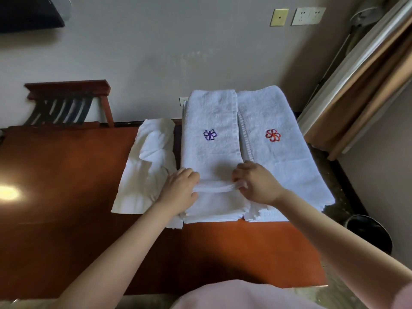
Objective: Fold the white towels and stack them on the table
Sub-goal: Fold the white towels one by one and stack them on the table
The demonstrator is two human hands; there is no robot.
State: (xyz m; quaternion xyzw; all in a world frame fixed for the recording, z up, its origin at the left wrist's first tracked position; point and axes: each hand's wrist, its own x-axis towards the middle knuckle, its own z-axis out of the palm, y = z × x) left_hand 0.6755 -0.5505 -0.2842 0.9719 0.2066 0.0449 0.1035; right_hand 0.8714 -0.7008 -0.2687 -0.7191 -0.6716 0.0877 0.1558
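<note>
Two hands work the purple-flower towel [211,121], which tops a pile at the right end of the table [66,186], beside the red-flower towel [272,112]. The left hand [178,190] and right hand [258,184] each pinch its bunched near hem. This looks like a fold starting; next, both ends should probably lift evenly toward the back edge. One loose towel [147,170] waits left.

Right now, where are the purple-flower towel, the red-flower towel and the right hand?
purple-flower towel [211,153]: head view, plain cloth below the flower.
red-flower towel [282,158]: head view, plain cloth below the flower.
right hand [258,184]: head view, back of hand.
</note>
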